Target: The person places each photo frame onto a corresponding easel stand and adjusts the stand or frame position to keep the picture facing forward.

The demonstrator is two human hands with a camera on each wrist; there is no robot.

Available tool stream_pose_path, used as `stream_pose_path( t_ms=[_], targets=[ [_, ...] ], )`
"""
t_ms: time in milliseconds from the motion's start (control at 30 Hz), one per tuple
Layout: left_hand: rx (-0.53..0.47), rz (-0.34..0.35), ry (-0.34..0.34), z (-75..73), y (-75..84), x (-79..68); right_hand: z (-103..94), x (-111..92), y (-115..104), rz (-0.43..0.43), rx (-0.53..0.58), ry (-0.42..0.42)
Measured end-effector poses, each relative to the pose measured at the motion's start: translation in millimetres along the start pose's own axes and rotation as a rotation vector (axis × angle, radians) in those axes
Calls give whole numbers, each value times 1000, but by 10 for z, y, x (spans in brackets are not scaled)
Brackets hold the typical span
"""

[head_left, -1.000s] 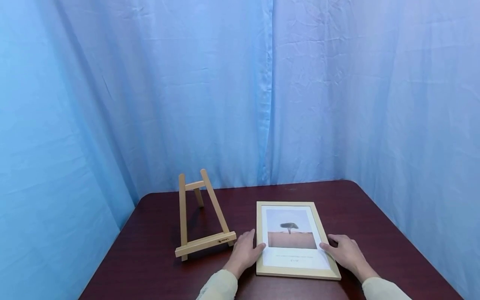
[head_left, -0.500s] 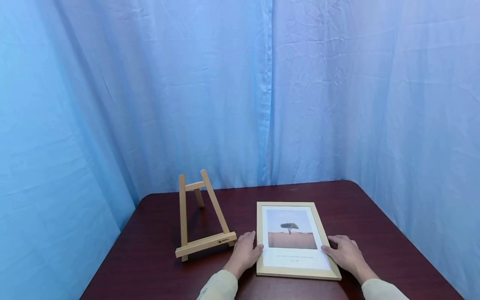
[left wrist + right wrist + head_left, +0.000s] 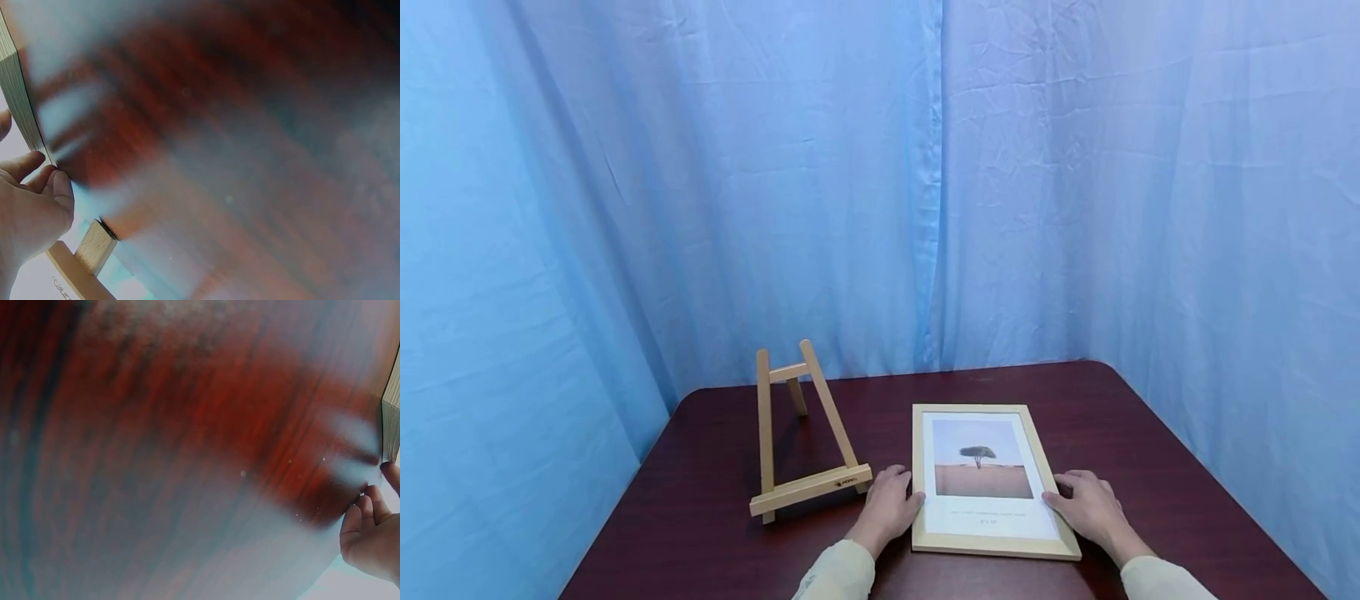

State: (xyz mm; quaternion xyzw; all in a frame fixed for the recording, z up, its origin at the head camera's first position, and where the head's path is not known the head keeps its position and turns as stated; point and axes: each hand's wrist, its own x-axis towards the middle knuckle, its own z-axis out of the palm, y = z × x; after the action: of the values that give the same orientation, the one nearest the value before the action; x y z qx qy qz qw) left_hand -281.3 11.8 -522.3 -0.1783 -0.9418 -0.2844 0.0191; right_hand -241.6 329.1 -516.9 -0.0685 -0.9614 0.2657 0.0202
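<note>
A picture frame point(image 3: 992, 546) of pale wood lies flat on the dark red-brown table, its print of a lone tree facing up. Along its left side my left hand point(image 3: 887, 508) grips the edge, thumb on the front and the other fingers against the side. The right hand point(image 3: 1093, 510) holds the opposite edge in the same way. In the left wrist view, bent fingers point(image 3: 59, 187) meet the frame's side bar point(image 3: 22, 100); the right wrist view has fingertips point(image 3: 369, 503) beside its side bar point(image 3: 390, 425). A wooden tabletop easel point(image 3: 812, 487) stands close to my left hand.
The easel leans back on its rear leg point(image 3: 797, 397), with its ledge toward me. Light blue curtains point(image 3: 820, 183) hang behind and on both sides of the table point(image 3: 700, 483). The table's back edge has rounded corners.
Both thumbs have shifted slightly outward toward the frame's edges. The picture frame and the easel stay in place.
</note>
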Motion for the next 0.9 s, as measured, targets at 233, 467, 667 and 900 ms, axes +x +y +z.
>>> stream_pose_path(
  t_ms=[233,467,667,900],
  targets=[
    [9,9,-11,-20,9,4,-6,16,-16,17,-4,-4],
    [-12,-7,-42,-13,5,12,1,28,-8,16,-10,-14],
    [-29,-8,-43,-4,2,16,10,21,6,12,-6,-19],
    [-72,-5,-33,-43,12,10,4,17,-4,21,4,-23]
  ],
)
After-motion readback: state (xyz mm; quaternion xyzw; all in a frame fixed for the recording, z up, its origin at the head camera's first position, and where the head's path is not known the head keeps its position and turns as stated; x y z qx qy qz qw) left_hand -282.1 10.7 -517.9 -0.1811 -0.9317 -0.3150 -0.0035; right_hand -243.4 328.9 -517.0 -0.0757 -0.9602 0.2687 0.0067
